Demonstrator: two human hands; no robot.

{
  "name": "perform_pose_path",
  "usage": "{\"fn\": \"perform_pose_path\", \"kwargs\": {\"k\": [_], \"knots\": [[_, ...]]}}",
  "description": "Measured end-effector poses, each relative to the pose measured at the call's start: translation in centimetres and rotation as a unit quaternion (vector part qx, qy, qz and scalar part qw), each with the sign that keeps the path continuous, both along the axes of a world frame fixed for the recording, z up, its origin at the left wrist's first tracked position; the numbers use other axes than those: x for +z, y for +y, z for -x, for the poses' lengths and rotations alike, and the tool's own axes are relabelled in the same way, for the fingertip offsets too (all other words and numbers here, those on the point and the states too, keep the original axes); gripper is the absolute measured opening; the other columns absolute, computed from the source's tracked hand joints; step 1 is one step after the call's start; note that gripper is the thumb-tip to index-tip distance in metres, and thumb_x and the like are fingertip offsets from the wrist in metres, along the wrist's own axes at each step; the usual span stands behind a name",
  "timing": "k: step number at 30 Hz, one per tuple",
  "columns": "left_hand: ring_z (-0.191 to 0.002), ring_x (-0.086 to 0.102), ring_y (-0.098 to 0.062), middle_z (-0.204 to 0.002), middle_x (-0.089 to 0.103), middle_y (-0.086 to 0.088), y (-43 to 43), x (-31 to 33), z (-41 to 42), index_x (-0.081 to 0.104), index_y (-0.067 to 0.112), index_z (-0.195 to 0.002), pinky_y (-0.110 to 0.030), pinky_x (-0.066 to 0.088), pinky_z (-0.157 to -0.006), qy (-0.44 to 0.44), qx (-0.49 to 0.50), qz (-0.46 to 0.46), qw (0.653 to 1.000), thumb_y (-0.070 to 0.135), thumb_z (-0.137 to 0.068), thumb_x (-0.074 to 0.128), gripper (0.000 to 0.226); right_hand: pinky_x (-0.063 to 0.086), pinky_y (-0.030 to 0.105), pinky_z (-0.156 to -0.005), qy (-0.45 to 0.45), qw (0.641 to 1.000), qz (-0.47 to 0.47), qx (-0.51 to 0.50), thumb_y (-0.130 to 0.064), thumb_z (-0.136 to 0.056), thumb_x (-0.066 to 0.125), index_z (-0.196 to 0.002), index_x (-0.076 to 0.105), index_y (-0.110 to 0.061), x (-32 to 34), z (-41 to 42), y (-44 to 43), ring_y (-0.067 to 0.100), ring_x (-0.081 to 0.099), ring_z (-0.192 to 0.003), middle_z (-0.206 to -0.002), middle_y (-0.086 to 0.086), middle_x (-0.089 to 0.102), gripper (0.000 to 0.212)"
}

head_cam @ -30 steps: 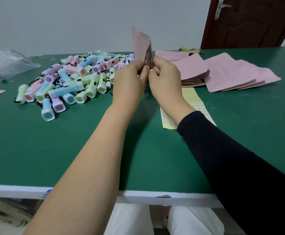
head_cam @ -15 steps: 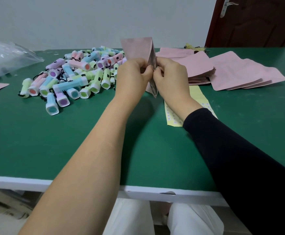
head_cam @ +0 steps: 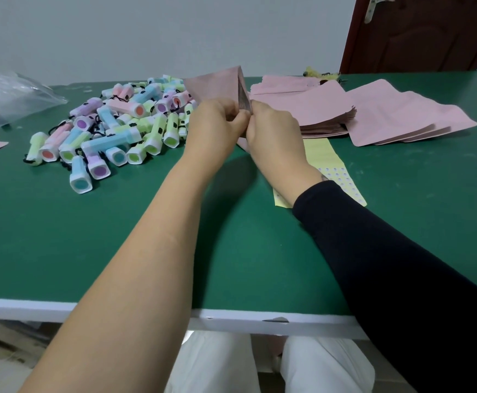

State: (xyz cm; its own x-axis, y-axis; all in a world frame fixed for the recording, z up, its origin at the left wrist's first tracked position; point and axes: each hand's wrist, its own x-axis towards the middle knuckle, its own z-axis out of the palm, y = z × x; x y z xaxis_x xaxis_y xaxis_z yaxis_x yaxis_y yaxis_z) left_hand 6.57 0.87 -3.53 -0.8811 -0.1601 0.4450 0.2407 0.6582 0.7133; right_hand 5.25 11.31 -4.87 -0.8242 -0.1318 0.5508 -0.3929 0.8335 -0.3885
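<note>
1. While the pink pouch [head_cam: 217, 85] stands raised above the green counter [head_cam: 89, 236], both hands meet at its lower edge.
2. The left hand [head_cam: 211, 129] has its grip closed on the pouch, thumb and curled fingers pinching the material.
3. The right hand [head_cam: 274, 131] pinches the same pouch just beside it, its grip equally tight.
4. A heap of pastel flashlights [head_cam: 123, 123] lies left of the hands; a stack of pink pouches [head_cam: 311, 109] lies to the right.
5. A yellow sticker sheet [head_cam: 328, 163] lies beneath the right wrist.
</note>
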Motion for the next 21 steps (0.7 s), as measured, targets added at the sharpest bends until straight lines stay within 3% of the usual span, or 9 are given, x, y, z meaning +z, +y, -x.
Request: {"fn": "perform_pose_path", "kwargs": {"k": [5, 10, 14, 16, 18, 20, 21], "knots": [[-0.064, 0.049, -0.016, -0.073, 0.068, -0.009, 0.1, 0.0, 0.0, 0.065, 0.003, -0.075, -0.025, 0.037, -0.055, 0.007, 0.002, -0.013, 1.0, 0.017, -0.093, 0.056, 0.024, 0.016, 0.031, -0.061, 0.028, 1.0, 0.002, -0.001, -0.014, -0.093, 0.049, -0.109, 0.059, -0.001, 0.4, -0.2, 0.5, 0.028, 0.039, -0.075, -0.095, 0.022, 0.066, 0.022], [-0.07, 0.061, -0.028, -0.077, 0.071, -0.014, 0.8, -0.5, 0.2, 0.066, 0.001, -0.079, -0.034, 0.049, -0.066, 0.02, 0.033, 0.051, 0.998, 0.018, -0.089, 0.056, 0.023, 0.029, 0.034, -0.065, 0.011, 0.995, 0.087, -0.042, -0.012, -0.092, 0.042, -0.107, 0.064, -0.007, 0.0, 1.0, 1.5, 0.04, 0.057, -0.09, -0.095, 0.019, 0.067, 0.027], [-0.065, 0.048, -0.028, -0.063, 0.055, 0.0, 0.6, -0.8, 0.2, 0.05, 0.016, -0.071, -0.031, 0.032, -0.055, 0.053, 0.069, 0.13, 0.988, 0.022, -0.091, 0.053, 0.022, 0.039, 0.024, -0.085, -0.103, 0.978, 0.182, 0.026, -0.018, -0.095, 0.045, -0.139, 0.051, -0.016, -0.2, 1.0, 1.0, 0.023, 0.057, -0.115, -0.124, 0.006, 0.065, 0.044], [-0.067, 0.049, -0.026, -0.067, 0.056, 0.002, 0.7, -0.8, 0.0, 0.055, 0.019, -0.077, -0.03, 0.032, -0.057, 0.079, 0.076, 0.166, 0.98, 0.026, -0.092, 0.053, 0.016, 0.04, 0.021, -0.095, -0.151, 0.961, 0.23, 0.04, -0.017, -0.094, 0.047, -0.145, 0.043, -0.017, 0.0, 1.1, 1.2, 0.02, 0.056, -0.12, -0.128, 0.005, 0.063, 0.051], [-0.075, 0.056, -0.024, -0.078, 0.065, 0.003, 1.2, -0.8, -0.1, 0.062, 0.02, -0.086, -0.032, 0.041, -0.06, 0.092, 0.067, 0.16, 0.98, 0.025, -0.091, 0.055, 0.011, 0.044, 0.019, -0.094, -0.164, 0.957, 0.235, 0.042, -0.01, -0.091, 0.045, -0.136, 0.05, -0.016, 0.3, 1.2, 1.4, 0.018, 0.06, -0.111, -0.121, 0.0, 0.066, 0.046], [-0.088, 0.059, -0.016, -0.094, 0.067, 0.005, 2.0, -0.8, -0.1, 0.063, 0.022, -0.096, -0.031, 0.049, -0.072, 0.081, 0.033, 0.069, 0.994, 0.019, -0.088, 0.057, 0.01, 0.043, 0.005, -0.071, -0.144, 0.961, 0.233, 0.037, -0.008, -0.09, 0.045, -0.106, 0.059, -0.021, 0.1, 1.0, 1.3, 0.008, 0.061, -0.085, -0.092, -0.011, 0.066, 0.025], [-0.096, 0.058, -0.012, -0.104, 0.064, 0.006, 2.3, -0.7, -0.1, 0.061, 0.023, -0.106, -0.026, 0.048, -0.078, 0.059, 0.013, 0.003, 0.998, 0.015, -0.087, 0.056, 0.02, 0.043, 0.008, -0.066, -0.121, 0.975, 0.181, 0.036, -0.012, -0.092, 0.046, -0.089, 0.062, -0.025, 0.1, 0.8, 1.1, 0.007, 0.059, -0.075, -0.078, -0.013, 0.064, 0.02]]}}
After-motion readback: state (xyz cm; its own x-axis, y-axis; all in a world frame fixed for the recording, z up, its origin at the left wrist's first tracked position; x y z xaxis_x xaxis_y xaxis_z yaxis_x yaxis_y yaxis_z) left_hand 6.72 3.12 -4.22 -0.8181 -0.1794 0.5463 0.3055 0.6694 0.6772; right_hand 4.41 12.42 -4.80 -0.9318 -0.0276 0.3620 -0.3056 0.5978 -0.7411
